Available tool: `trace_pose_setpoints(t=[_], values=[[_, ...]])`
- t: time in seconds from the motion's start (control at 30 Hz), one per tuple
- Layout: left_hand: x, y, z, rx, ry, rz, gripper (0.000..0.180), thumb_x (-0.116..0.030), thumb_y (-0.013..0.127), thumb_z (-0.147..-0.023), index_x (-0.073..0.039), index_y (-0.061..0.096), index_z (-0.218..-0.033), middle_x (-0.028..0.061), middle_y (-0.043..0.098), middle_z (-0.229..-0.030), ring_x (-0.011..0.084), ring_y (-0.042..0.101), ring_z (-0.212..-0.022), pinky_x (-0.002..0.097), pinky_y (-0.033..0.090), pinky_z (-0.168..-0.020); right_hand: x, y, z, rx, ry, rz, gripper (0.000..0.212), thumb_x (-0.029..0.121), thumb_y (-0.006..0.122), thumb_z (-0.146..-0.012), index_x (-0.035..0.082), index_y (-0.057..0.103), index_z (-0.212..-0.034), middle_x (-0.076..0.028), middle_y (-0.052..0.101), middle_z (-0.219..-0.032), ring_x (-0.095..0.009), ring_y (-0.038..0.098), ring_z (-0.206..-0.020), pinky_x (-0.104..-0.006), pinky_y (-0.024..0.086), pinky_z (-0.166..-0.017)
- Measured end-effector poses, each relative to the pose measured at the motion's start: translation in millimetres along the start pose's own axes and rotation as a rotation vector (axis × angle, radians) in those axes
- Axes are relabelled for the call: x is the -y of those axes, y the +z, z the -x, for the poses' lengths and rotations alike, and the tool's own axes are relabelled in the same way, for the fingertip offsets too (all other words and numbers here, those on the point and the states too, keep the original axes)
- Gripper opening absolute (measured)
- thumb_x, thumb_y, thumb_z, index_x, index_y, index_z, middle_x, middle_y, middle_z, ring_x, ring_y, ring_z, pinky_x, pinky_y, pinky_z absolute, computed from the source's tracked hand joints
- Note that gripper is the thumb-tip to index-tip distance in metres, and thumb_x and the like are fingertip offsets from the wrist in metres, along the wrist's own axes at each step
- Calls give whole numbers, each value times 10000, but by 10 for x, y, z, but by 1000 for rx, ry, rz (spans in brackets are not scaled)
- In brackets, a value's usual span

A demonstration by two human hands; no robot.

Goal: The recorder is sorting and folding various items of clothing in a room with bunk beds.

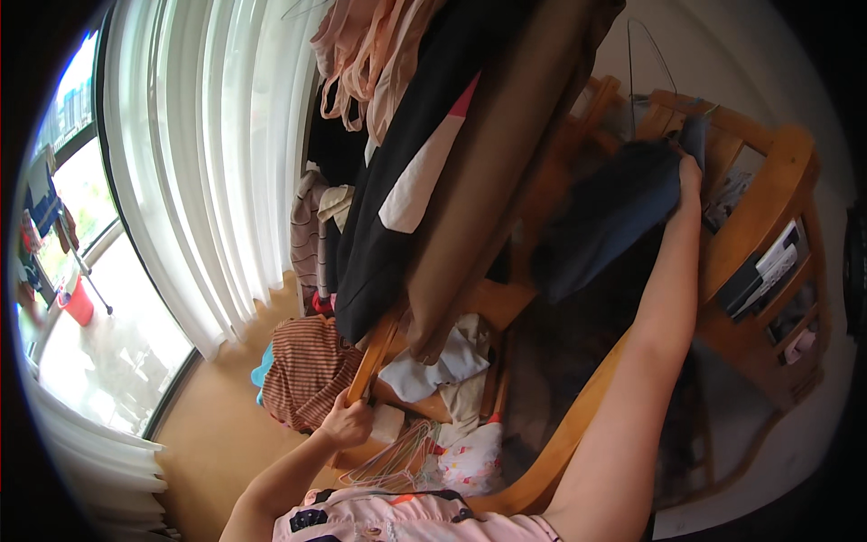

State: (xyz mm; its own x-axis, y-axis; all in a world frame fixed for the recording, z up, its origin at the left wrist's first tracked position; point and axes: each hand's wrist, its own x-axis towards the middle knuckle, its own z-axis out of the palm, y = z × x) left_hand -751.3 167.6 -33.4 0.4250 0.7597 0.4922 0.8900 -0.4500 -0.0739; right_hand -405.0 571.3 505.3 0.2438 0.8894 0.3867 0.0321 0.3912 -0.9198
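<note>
My left hand (348, 423) is closed around the lower end of an orange-brown wooden rail (372, 361). My right arm reaches far up to the right, and my right hand (688, 181) grips a dark blue garment (614, 221) by its upper edge. The garment hangs down to the left of that hand; its lower part is dim and blurred. Between my arms hang a long brown garment (501, 181) and a black one (397, 208) with a white and red patch. Just left of my left hand lies a brown striped cloth (312, 370) in a heap.
Pink garments (370, 54) hang at the top. Pale clothes (438, 370) and several wire hangers (397, 465) lie below the brown garment. A wooden frame with slats (768, 190) stands at right. White curtains (203, 163) and a window are at left, with a red bucket (77, 303) beyond.
</note>
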Motion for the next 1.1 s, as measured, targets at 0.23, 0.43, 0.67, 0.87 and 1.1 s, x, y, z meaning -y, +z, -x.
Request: trace_pose_setpoints(t=[0.23, 0.43, 0.67, 0.87, 1.1], values=[[1, 79, 36, 53, -55, 11, 91, -186, 527, -638, -102, 555, -614, 31, 482, -690, 236, 475, -843, 579, 331, -857, -798, 269, 2802, 365, -319, 124, 190, 152, 504, -875, 8, 624, -904, 10, 578, -811, -34, 475, -761, -171, 358, -693], [-73, -74, -50, 91, -137, 22, 109, -212, 558, -632, -105, 568, -653, 29, 497, -726, 239, 463, -863, 565, 311, -860, -1165, -514, 4114, 741, -94, 404, 129, 137, 563, -845, 16, 599, -819, 15, 536, -651, -28, 456, -597, -201, 361, -526], [-719, -887, -557, -272, -453, 570, 892, -424, 737, -548, -19, 346, -1241, 228, 297, -1282, 390, 249, -1227, 529, 160, -985, -990, -1121, 4688, 1250, 89, 584, 109, 81, 583, -816, -17, 621, -846, -88, 646, -736, -122, 617, -667, -233, 454, -585], [-624, -1485, -605, -180, -211, 523, 725, -354, 771, -498, -30, 514, -1093, 223, 341, -1252, 411, 292, -1196, 514, 252, -944, -761, -1381, 4803, 1404, 166, 414, 145, 81, 606, -803, 0, 648, -916, -117, 662, -847, -178, 647, -747, -251, 487, -663], [-740, -1793, -410, -148, -26, 772, 716, -339, 813, -523, -33, 527, -1103, 159, 506, -1113, 349, 485, -1031, 418, 398, -838, -646, -1440, 4810, 1430, 191, 432, 146, 42, 630, -752, 8, 662, -890, -109, 665, -821, -163, 644, -721, -230, 485, -621]])
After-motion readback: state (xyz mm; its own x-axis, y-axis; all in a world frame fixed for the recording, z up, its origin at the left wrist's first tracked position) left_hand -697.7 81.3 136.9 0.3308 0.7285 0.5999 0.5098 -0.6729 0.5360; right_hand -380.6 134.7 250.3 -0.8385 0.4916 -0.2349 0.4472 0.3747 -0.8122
